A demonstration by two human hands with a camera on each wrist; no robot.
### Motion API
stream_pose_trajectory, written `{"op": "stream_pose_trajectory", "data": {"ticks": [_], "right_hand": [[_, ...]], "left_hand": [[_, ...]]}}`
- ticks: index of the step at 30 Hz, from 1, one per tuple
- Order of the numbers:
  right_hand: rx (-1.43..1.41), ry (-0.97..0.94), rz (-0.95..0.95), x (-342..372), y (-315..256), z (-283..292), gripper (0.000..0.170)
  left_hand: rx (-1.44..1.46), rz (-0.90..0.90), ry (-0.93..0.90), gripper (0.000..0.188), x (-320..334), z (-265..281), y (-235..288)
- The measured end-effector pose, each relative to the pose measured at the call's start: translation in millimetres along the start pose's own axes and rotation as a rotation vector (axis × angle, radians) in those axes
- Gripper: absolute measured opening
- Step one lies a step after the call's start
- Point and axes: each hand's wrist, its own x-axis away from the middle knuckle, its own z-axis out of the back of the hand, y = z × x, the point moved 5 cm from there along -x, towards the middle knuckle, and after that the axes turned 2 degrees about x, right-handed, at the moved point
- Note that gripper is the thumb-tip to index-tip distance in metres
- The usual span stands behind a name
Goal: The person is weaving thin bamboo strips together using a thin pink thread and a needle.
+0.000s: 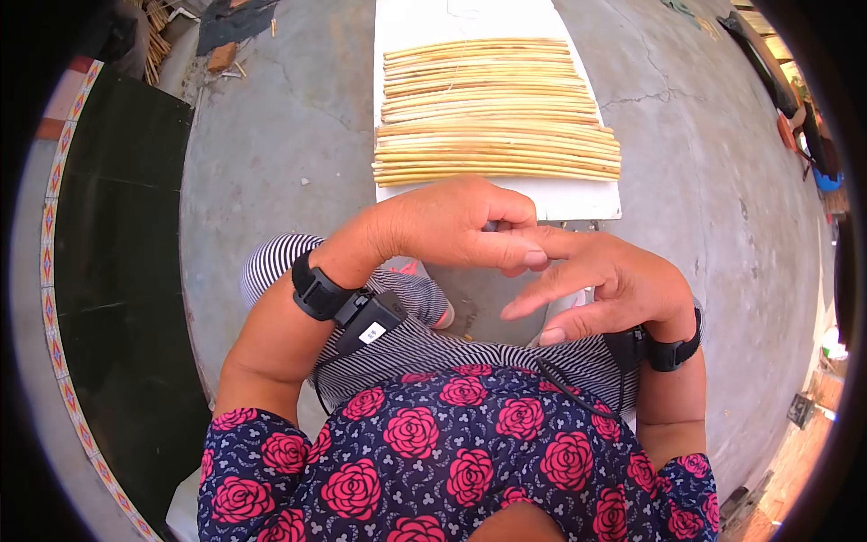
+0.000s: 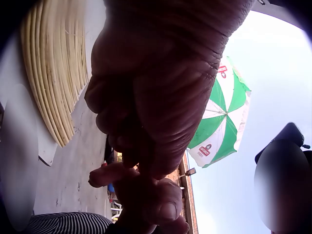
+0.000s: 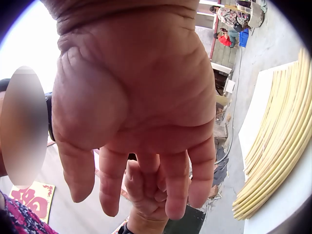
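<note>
In the head view my left hand (image 1: 452, 221) curls its fingers and thumb round one finger of my right hand (image 1: 614, 280). The right hand's other fingers are extended and spread, holding nothing. In the left wrist view the left hand (image 2: 156, 83) is dark, its fingertips against the right hand (image 2: 146, 200). The right wrist view shows the right palm (image 3: 136, 92) with the left hand (image 3: 146, 197) behind its fingers. Beyond both hands, pale stalks (image 1: 492, 113) lie side by side on a white board (image 1: 587, 203), touched by neither hand.
Striped trouser legs (image 1: 474, 357) are below the hands. A dark green panel (image 1: 122, 262) lies left on the concrete floor (image 1: 271, 126). A green and white umbrella (image 2: 224, 114) stands overhead in the left wrist view. People sit near a blue container (image 3: 243, 37) in the right wrist view.
</note>
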Motion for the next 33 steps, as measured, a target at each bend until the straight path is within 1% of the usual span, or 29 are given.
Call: {"op": "stream_pose_trajectory", "data": {"ticks": [1, 2, 4, 5, 8, 9, 11, 12, 14, 15, 18, 21, 24, 25, 26, 28, 29, 30, 32, 33], "right_hand": [[-0.022, 0.032, 0.008, 3.8, 0.9, 5.2, 0.029], [-0.045, 0.064, 0.017, 7.0, 2.1, 9.7, 0.028], [0.085, 0.132, -0.072, 9.8, 8.5, 19.9, 0.032], [0.152, 0.164, -0.117, 9.6, 8.8, 25.1, 0.034], [-0.036, 0.58, -0.293, 10.6, 5.9, 45.0, 0.04], [0.332, 0.577, -0.065, 0.9, 1.0, 41.7, 0.05], [0.572, 0.49, 0.052, -20.4, 6.1, 11.7, 0.059], [0.689, 0.442, 0.113, -26.3, 7.4, 0.7, 0.063], [0.662, 0.352, 0.055, -28.2, 18.5, -5.8, 0.069], [0.649, 0.307, 0.028, -29.4, 22.1, -7.2, 0.072], [0.435, 0.235, -0.025, -22.9, 17.7, -0.6, 0.07], [0.429, 0.263, -0.346, -6.7, 19.0, 12.3, 0.055], [0.624, 0.362, -0.588, 15.5, 26.1, 37.5, 0.035], [0.495, 0.457, -0.554, 20.7, 22.1, 44.7, 0.031], [0.363, 0.551, -0.519, 25.3, 17.7, 50.9, 0.029], [0.139, 0.725, -0.316, 23.8, 9.8, 55.1, 0.034], [0.049, 0.802, -0.145, 16.6, 5.5, 53.2, 0.038], [-0.044, 0.875, 0.025, 11.1, 3.2, 50.6, 0.042], [-0.358, 0.734, 0.121, 17.8, 21.1, 56.8, 0.043], [-0.566, 0.515, 0.045, 38.5, 42.9, 74.2, 0.04]], "left_hand": [[-0.033, -0.006, 0.003, 0.033, 1.0, 4.2, -0.2], [-0.004, 0.023, 0.023, 0.032, -0.6, 7.4, -3.5], [0.054, 0.088, 0.064, 0.03, -5.3, 10.8, -15.3], [0.001, 0.106, 0.091, 0.026, -9.0, 10.4, -21.1], [-0.289, 0.043, 0.241, 0.024, -11.6, 7.7, -20.4], [-0.343, -0.037, 0.274, 0.023, -14.0, 2.7, -17.7], [-0.451, -0.197, 0.349, 0.023, -17.5, -8.8, -12.7], [-0.552, -0.272, 0.342, 0.025, -19.6, -16.6, -14.1], [-0.75, -0.42, 0.326, 0.031, -20.1, -31.8, -16.8], [-0.642, -0.32, 0.086, 0.04, -16.4, -35.9, -3.4], [-0.581, -0.331, -0.095, 0.044, -17.4, -45.6, 0.1], [-0.552, -0.347, -0.003, 0.039, -7.9, -27.1, 13.3], [-0.412, -0.424, 0.388, 0.032, -5.1, 2.1, 12.6], [-0.45, -0.308, 0.557, 0.028, -1.7, 19.3, 10.2], [-0.249, -0.178, 0.631, 0.027, -1.1, 30.5, 5.6], [0.152, 0.079, 0.76, 0.025, 2.3, 42.8, -7.1], [0.264, 0.073, 0.744, 0.024, 2.2, 41.5, -6.1], [0.302, 0.064, 0.732, 0.024, 2.1, 39.3, -5.1], [0.381, 0.052, 0.7, 0.024, 1.0, 33.9, -6.0], [0.38, 0.069, 0.695, 0.024, 0.2, 33.5, -7.6]]}}
